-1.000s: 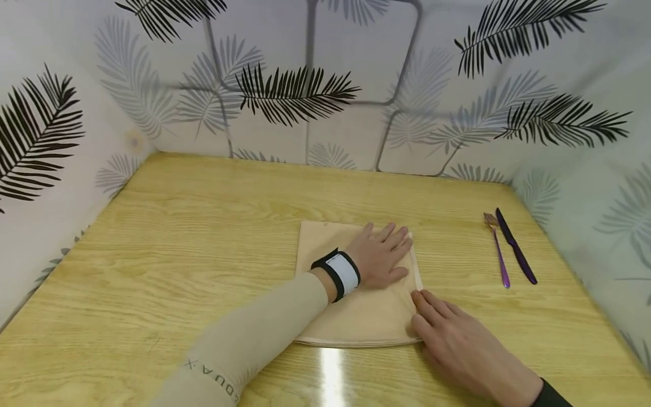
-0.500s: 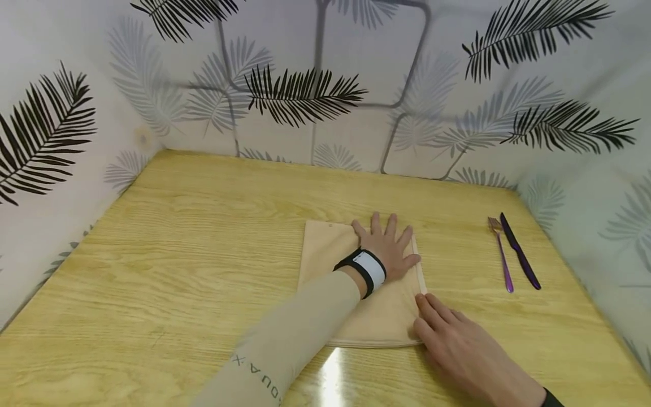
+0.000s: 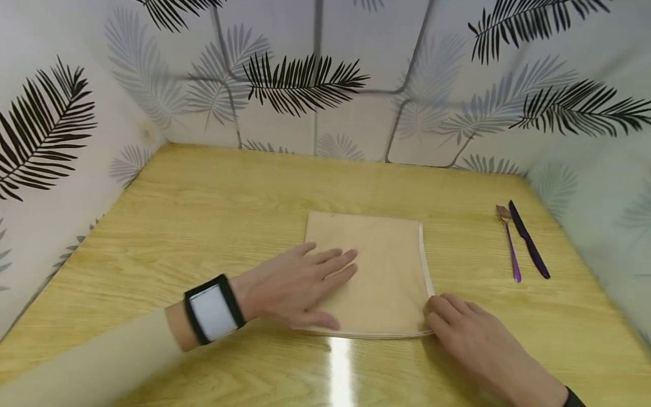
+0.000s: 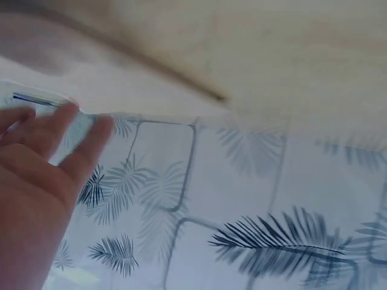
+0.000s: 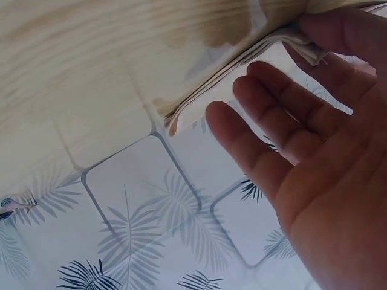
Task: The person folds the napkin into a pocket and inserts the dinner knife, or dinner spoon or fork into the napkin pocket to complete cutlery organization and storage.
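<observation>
A folded beige cloth [image 3: 381, 265] lies flat near the middle of the table, a pale hem strip running along its right edge. My left hand [image 3: 300, 285] is over the cloth's left part, fingers spread and straight and pointing right; whether it touches cannot be told. In the left wrist view the left hand [image 4: 45, 169] holds nothing. At the near right corner, my right hand [image 3: 478, 339] pinches the cloth. In the right wrist view, thumb and index finger of the right hand [image 5: 320, 145] grip the layered cloth edge [image 5: 242, 57], the other fingers extended.
A purple fork [image 3: 512, 249] and a dark purple knife [image 3: 529, 240] lie side by side at the right of the wooden table [image 3: 203, 226]. Leaf-patterned curtain [image 3: 325, 68] encloses the back and sides. A bright reflection shows in front of the cloth.
My left hand has first slid toward the cloth's far right corner, then come back left and nearer to its left part. The right hand stays at the near right corner.
</observation>
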A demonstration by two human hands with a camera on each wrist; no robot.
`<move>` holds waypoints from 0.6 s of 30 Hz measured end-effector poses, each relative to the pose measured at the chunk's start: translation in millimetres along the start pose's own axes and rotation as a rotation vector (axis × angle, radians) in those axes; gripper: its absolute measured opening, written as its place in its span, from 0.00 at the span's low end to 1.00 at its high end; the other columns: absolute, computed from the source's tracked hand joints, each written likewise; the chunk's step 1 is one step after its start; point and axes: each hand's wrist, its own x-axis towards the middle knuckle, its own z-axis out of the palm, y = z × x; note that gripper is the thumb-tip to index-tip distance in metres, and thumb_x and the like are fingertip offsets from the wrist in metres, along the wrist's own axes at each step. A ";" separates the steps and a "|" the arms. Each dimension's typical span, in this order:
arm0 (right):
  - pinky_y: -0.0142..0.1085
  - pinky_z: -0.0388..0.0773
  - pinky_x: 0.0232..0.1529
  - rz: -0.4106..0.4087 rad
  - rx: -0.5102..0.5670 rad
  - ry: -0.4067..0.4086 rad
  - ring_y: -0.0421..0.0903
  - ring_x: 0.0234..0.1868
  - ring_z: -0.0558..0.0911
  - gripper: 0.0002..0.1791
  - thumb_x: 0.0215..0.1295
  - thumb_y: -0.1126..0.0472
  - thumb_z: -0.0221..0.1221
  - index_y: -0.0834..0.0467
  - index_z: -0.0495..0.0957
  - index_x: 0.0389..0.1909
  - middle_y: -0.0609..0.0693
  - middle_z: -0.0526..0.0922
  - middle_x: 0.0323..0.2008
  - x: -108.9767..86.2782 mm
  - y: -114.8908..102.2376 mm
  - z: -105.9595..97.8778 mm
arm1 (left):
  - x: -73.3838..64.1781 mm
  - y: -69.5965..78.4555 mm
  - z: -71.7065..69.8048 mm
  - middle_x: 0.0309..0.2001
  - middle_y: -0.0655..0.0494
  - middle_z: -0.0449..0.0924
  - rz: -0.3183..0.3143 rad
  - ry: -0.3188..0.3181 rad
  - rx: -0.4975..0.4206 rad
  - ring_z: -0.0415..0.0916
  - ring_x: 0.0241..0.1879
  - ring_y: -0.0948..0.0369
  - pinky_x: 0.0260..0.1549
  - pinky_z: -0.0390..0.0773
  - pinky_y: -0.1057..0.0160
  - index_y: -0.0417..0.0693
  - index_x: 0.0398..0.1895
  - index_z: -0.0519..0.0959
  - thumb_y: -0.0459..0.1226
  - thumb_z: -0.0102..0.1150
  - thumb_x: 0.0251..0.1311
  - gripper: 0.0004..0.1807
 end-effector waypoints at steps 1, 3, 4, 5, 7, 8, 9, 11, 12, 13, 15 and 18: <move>0.39 0.80 0.35 -0.012 -0.006 0.023 0.46 0.41 0.77 0.23 0.83 0.61 0.34 0.57 0.78 0.35 0.50 0.79 0.41 1.1 -0.7 0.5 | -18.9 4.1 1.6 0.79 0.47 0.59 0.033 0.007 0.002 0.63 0.76 0.52 0.68 0.71 0.45 0.48 0.79 0.60 0.70 0.31 0.71 0.47; 0.37 0.74 0.31 -0.024 -0.014 0.057 0.43 0.35 0.71 0.31 0.84 0.60 0.24 0.56 0.78 0.32 0.47 0.75 0.35 2.8 -1.9 1.9 | -48.8 11.4 7.4 0.72 0.48 0.71 0.084 0.047 0.049 0.71 0.70 0.55 0.62 0.77 0.51 0.45 0.74 0.68 0.67 0.35 0.73 0.42; 0.36 0.72 0.29 -0.027 -0.018 0.064 0.43 0.33 0.69 0.27 0.82 0.61 0.30 0.56 0.78 0.31 0.46 0.74 0.32 3.0 -0.2 0.1 | -57.7 13.6 10.3 0.69 0.49 0.75 0.098 0.085 0.091 0.74 0.67 0.56 0.58 0.80 0.54 0.45 0.71 0.71 0.63 0.38 0.75 0.38; 0.36 0.71 0.28 -0.028 -0.021 0.067 0.43 0.32 0.67 0.21 0.79 0.63 0.38 0.56 0.78 0.31 0.46 0.73 0.31 2.7 1.6 -1.2 | -64.1 15.3 13.6 0.65 0.50 0.78 0.107 0.127 0.137 0.77 0.64 0.57 0.54 0.81 0.56 0.45 0.68 0.74 0.58 0.42 0.76 0.32; 0.36 0.68 0.27 -0.033 -0.026 0.065 0.43 0.31 0.66 0.11 0.68 0.66 0.49 0.57 0.78 0.30 0.45 0.73 0.29 1.5 4.0 -2.9 | -70.9 17.4 19.8 0.61 0.52 0.82 0.115 0.198 0.225 0.79 0.60 0.58 0.48 0.83 0.61 0.47 0.65 0.76 0.49 0.46 0.77 0.24; 0.36 0.69 0.28 -0.036 -0.024 0.068 0.43 0.31 0.67 0.07 0.62 0.67 0.51 0.57 0.78 0.30 0.45 0.74 0.29 0.7 4.7 -3.0 | -72.3 18.0 22.4 0.60 0.53 0.82 0.120 0.227 0.260 0.80 0.58 0.59 0.46 0.83 0.62 0.47 0.64 0.77 0.46 0.47 0.77 0.21; 0.36 0.70 0.28 -0.038 -0.021 0.070 0.42 0.31 0.67 0.06 0.57 0.67 0.54 0.57 0.79 0.30 0.45 0.74 0.29 -0.2 4.7 -3.0 | -73.1 18.3 24.8 0.59 0.53 0.83 0.126 0.248 0.283 0.81 0.56 0.59 0.45 0.82 0.63 0.47 0.64 0.77 0.42 0.48 0.76 0.19; 0.36 0.72 0.28 -0.046 -0.016 0.071 0.42 0.31 0.69 0.07 0.57 0.67 0.54 0.57 0.80 0.31 0.45 0.76 0.30 -2.2 3.9 -2.4 | -73.8 19.0 28.4 0.56 0.54 0.84 0.141 0.282 0.309 0.81 0.51 0.60 0.41 0.81 0.64 0.48 0.64 0.76 0.38 0.47 0.76 0.18; 0.37 0.73 0.29 -0.049 -0.013 0.068 0.42 0.32 0.71 0.07 0.57 0.67 0.54 0.56 0.80 0.31 0.45 0.76 0.30 -3.0 3.1 -2.2 | -74.0 19.4 29.7 0.54 0.54 0.85 0.149 0.293 0.314 0.81 0.48 0.61 0.39 0.81 0.65 0.49 0.63 0.75 0.38 0.45 0.76 0.17; 0.37 0.75 0.30 -0.050 -0.008 0.064 0.41 0.32 0.72 0.07 0.56 0.67 0.55 0.56 0.81 0.32 0.44 0.77 0.30 -3.5 2.1 -2.1 | -74.2 19.8 30.7 0.52 0.54 0.85 0.155 0.302 0.315 0.80 0.45 0.61 0.37 0.80 0.65 0.50 0.62 0.74 0.38 0.44 0.76 0.16; 0.37 0.77 0.32 -0.048 0.002 0.049 0.41 0.34 0.75 0.07 0.54 0.68 0.60 0.56 0.81 0.33 0.44 0.79 0.32 -4.5 0.6 -2.6 | -74.8 20.6 32.1 0.46 0.56 0.84 0.163 0.318 0.313 0.78 0.39 0.62 0.32 0.77 0.66 0.51 0.57 0.73 0.38 0.39 0.78 0.14; 0.37 0.79 0.34 -0.037 0.014 0.031 0.41 0.36 0.77 0.13 0.48 0.69 0.68 0.55 0.82 0.35 0.43 0.80 0.33 -4.7 -0.8 -4.7 | -75.0 21.8 32.4 0.38 0.59 0.78 0.171 0.340 0.313 0.72 0.34 0.64 0.29 0.73 0.68 0.50 0.48 0.73 0.37 0.34 0.80 0.13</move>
